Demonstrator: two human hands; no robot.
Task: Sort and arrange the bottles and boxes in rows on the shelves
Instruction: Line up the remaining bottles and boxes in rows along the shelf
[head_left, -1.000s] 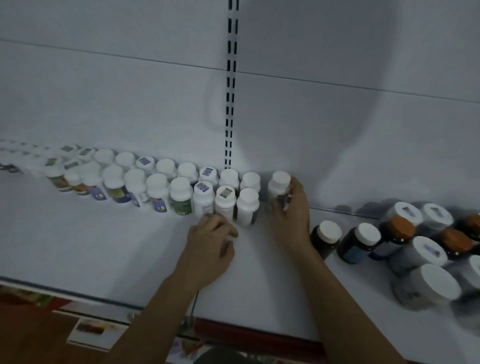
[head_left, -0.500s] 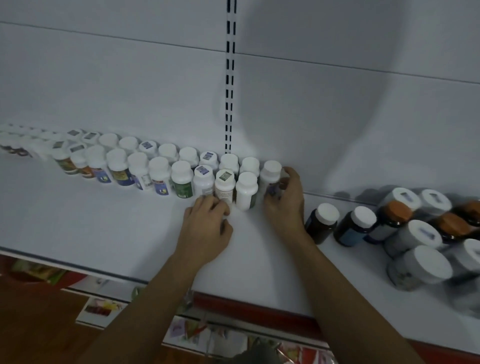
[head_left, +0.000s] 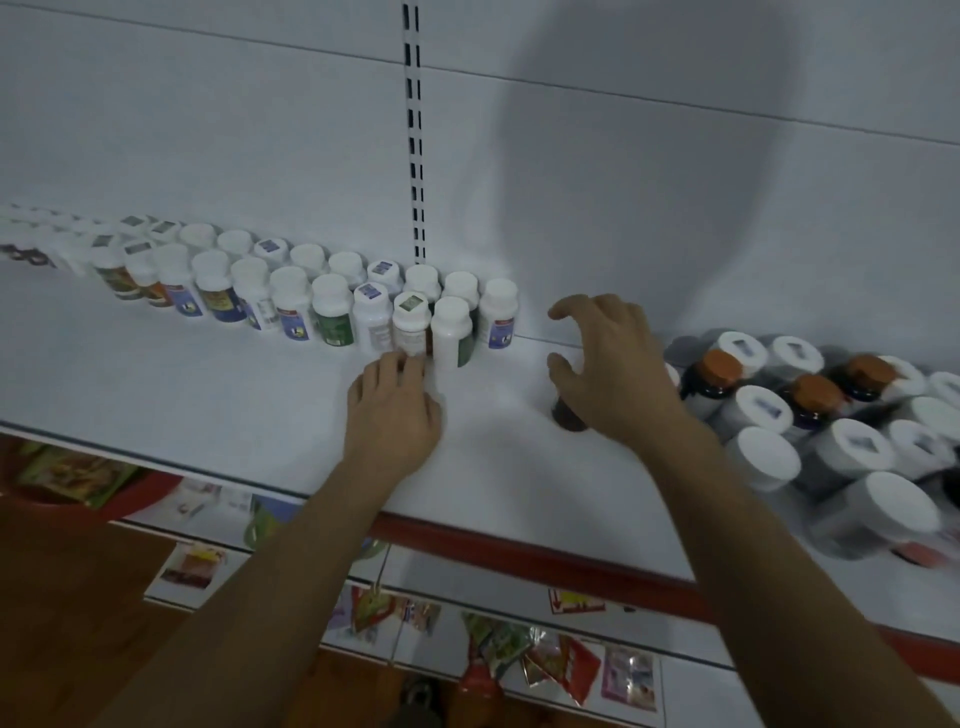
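Two rows of white-capped bottles (head_left: 332, 306) stand along the back of the white shelf (head_left: 218, 395). My left hand (head_left: 395, 410) rests on the shelf, its fingertips touching the base of a front-row bottle (head_left: 411, 325). At the right end of the back row stands a white bottle with a purple label (head_left: 498, 312), with no hand on it. My right hand (head_left: 615, 371) hovers with fingers spread over a dark brown bottle (head_left: 569, 414). That bottle's cap is hidden under the palm.
A loose cluster of white-capped and orange-capped bottles (head_left: 810, 415) crowds the shelf's right side, some of them tilted. A red strip (head_left: 519, 551) edges the shelf front. Below it lie packets (head_left: 540, 654) on a lower shelf. A slotted upright (head_left: 413, 130) runs up the back wall.
My right hand let go of the purple-labelled bottle at the row's end and moved right, over the dark brown bottle. My left hand stayed at the front row.
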